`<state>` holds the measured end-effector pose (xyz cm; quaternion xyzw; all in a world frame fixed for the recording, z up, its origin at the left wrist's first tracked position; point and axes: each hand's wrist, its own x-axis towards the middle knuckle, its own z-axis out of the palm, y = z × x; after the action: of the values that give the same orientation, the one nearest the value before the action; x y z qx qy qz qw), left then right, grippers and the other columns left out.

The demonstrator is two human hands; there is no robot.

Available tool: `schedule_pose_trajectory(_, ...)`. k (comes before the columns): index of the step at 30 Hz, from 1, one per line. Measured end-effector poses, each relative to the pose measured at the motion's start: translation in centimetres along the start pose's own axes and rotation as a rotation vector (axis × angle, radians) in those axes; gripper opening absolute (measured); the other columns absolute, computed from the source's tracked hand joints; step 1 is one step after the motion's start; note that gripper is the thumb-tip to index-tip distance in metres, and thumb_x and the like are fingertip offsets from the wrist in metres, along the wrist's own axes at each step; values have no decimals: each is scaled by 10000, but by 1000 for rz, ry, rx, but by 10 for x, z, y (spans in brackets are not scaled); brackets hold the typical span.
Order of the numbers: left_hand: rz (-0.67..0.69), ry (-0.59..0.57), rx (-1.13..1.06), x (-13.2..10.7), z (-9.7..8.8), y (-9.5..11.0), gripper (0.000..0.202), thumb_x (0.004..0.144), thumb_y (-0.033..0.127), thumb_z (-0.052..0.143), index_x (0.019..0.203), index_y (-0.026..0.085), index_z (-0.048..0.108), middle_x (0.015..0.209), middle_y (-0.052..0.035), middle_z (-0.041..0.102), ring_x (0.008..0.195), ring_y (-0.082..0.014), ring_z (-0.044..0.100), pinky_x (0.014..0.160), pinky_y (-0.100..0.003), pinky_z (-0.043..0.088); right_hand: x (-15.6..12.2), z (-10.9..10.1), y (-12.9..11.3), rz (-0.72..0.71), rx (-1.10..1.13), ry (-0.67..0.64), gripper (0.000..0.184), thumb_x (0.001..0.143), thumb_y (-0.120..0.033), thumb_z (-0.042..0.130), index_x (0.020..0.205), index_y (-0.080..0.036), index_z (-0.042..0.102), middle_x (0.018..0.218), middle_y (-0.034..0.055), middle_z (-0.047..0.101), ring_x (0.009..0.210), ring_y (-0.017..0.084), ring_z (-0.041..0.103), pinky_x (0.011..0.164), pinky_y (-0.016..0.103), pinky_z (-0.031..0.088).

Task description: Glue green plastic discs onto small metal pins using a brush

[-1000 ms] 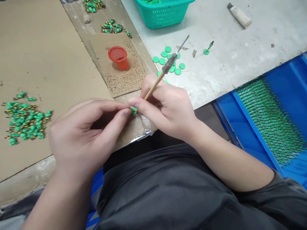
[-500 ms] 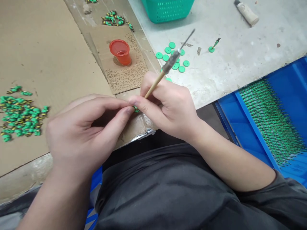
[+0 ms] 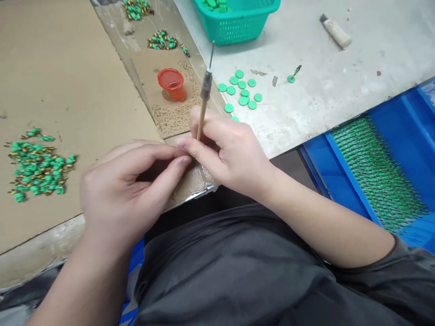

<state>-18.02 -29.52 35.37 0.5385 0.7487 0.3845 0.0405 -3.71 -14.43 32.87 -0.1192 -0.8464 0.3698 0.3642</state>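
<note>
My left hand is closed in a pinch at the table's front edge, thumb against forefinger, on a small green piece that is almost wholly hidden by the fingers. Touching it from the other side, my right hand is closed round a wooden-handled needle tool. The tool's grey collar and thin metal point stick upward; its lower end disappears in the fingers. Beyond the hands stands a red cup with some liquid in it, on a spotted piece of cardboard.
Green button-like discs lie right of the cup. A single disc carries an upright piece. Left lies a pile of green-and-yellow pieces. Behind are a green basket and a tube. A blue crate holds rows of green pieces.
The needle tool has swung from leaning right to nearly upright in my right hand. Both hands stay together at the edge. The whole view has shifted slightly.
</note>
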Motion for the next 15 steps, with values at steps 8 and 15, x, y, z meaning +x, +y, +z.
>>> schedule_pose_trajectory(8, -137, 64, -324, 6, -7, -8, 52, 927, 290, 870, 885, 259, 873, 872, 21, 849, 771, -94, 738, 746, -209, 570, -20, -19, -20, 435, 375, 183, 375, 1123, -574, 739, 965, -259, 612, 775, -58, 716, 715, 143, 824, 707, 257, 673)
schedule_pose_trajectory(15, -203, 57, -638, 7, -40, 2, 122, 875, 361, 917, 837, 257, 866, 796, -25, 815, 727, -158, 741, 673, -261, 617, -27, -25, -21, 448, 362, 61, 392, 1100, -543, 768, 887, -241, 639, 737, -2, 790, 684, 169, 848, 670, 250, 663)
